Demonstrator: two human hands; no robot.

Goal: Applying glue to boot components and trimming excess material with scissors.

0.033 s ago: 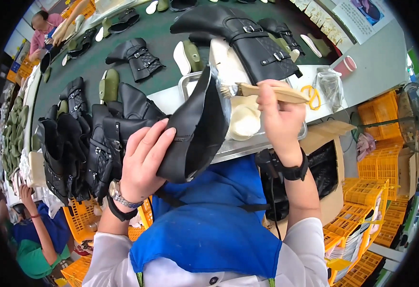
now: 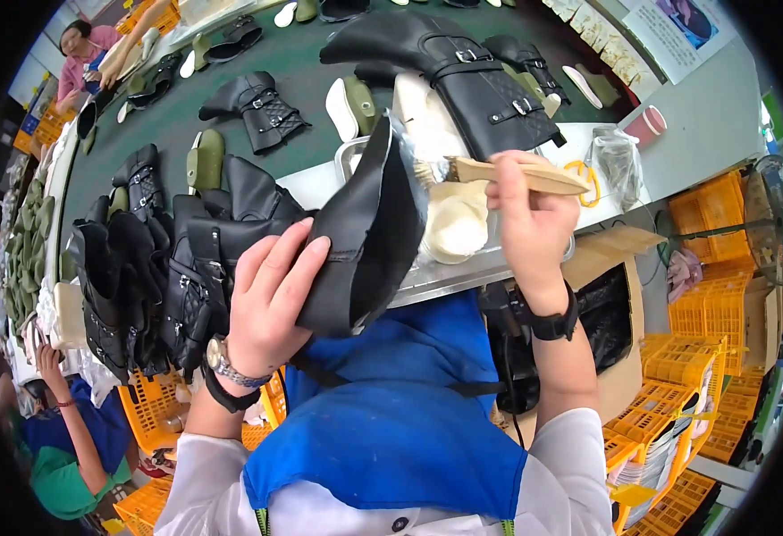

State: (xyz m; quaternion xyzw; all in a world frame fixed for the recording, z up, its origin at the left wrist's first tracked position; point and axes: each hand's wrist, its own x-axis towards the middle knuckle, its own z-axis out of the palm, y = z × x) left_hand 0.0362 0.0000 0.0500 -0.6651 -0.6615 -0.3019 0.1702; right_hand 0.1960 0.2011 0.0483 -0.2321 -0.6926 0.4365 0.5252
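Note:
My left hand [image 2: 273,290] grips a black leather boot upper [image 2: 369,210] by its side, fingers on the outside. The upper stands tilted, and a pale wet-looking film runs along its far right edge. My right hand [image 2: 534,210] is closed around the wooden handle of a brush [image 2: 521,174]. Its bristles [image 2: 425,171] meet or nearly meet that coated edge; I cannot tell which. Below the brush, a metal tray [image 2: 450,284] holds a cream-coloured container [image 2: 454,234]. Beyond it, a black buckled boot upper [image 2: 476,89] lies beside a white block.
More black uppers [image 2: 199,241] are heaped at left. Green-and-white shoe lasts [image 2: 351,103] dot the green work surface [image 2: 168,112]. To the right are a pink cup [image 2: 644,123], yellow scissors handles [image 2: 581,181], an open carton [image 2: 619,357] and orange crates [image 2: 664,380]. Two co-workers are at left.
My right hand and the brush have shifted slightly to the right. The boot upper in my left hand has risen a little.

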